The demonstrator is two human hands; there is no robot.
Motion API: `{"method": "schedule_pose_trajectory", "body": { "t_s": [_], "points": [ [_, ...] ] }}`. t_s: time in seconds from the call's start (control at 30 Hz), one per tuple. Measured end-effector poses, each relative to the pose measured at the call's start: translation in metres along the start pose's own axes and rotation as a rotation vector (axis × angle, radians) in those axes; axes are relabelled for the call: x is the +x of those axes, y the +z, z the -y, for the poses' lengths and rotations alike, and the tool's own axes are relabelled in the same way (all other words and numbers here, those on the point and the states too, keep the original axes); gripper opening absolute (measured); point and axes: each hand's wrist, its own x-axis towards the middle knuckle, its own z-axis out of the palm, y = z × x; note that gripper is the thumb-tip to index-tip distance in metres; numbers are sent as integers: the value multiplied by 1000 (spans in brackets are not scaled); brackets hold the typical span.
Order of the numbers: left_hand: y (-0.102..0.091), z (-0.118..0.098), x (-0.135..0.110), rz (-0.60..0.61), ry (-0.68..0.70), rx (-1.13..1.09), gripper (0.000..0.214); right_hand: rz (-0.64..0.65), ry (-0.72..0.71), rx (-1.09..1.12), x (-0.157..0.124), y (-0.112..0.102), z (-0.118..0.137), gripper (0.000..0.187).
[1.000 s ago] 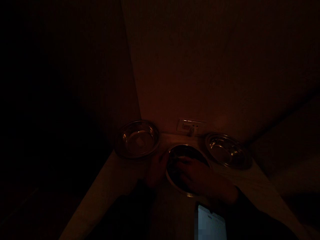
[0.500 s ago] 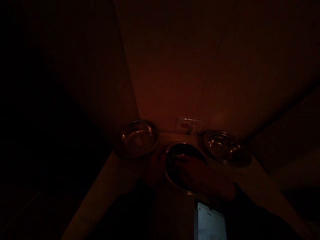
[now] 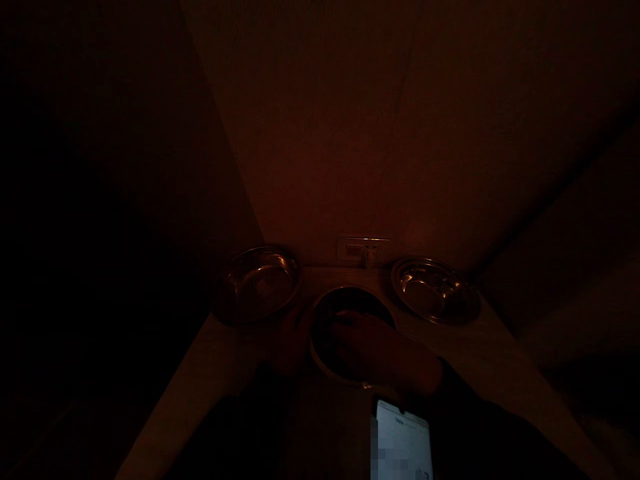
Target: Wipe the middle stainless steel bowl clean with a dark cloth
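Note:
In the head view a round metal bowl (image 3: 320,363) with a dark inside stands on the table in front of me. My right hand (image 3: 367,343) reaches into it from the right, its fingers bent down and lost in the darkness. Whether those fingers grip anything, I cannot tell. My left hand (image 3: 290,343) is curved against the bowl's left side, holding it near the rim; this hand is very dim. What lies inside the bowl is too dark to name.
Shallow shiny metal bowls stand at the back left (image 3: 260,287) and back right (image 3: 435,290). Behind them, a socket plate with a plug (image 3: 363,250) is on the wall. A lit phone (image 3: 404,440) lies near my right forearm. The wooden table (image 3: 170,407) is dimly lit.
The whole scene has shifted slightly left in view and looks dimmer. My right hand stays inside the bowl, and my left hand remains at its side.

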Motion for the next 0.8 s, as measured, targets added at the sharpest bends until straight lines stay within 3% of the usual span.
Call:
{"method": "schedule_pose_trajectory", "body": {
  "t_s": [0.23, 0.57, 0.67, 0.73, 0.8],
  "points": [
    [0, -1, 2, -41, -49, 104, 48, -22, 13, 11, -3, -2, 0, 27],
    [1, -12, 7, 22, -52, 207, 28, -11, 57, -39, -10, -1, 4, 27],
    [2, -9, 7, 13, -89, 140, 31, 7, 75, -37, -7, 0, 5, 28],
    [2, -7, 7, 79, -49, 97, 35, 19, 91, -29, -5, 0, 6, 29],
    [2, -5, 6, 69, -23, 76, 37, 35, 99, -26, -2, -2, 7, 30]
  ]
}}
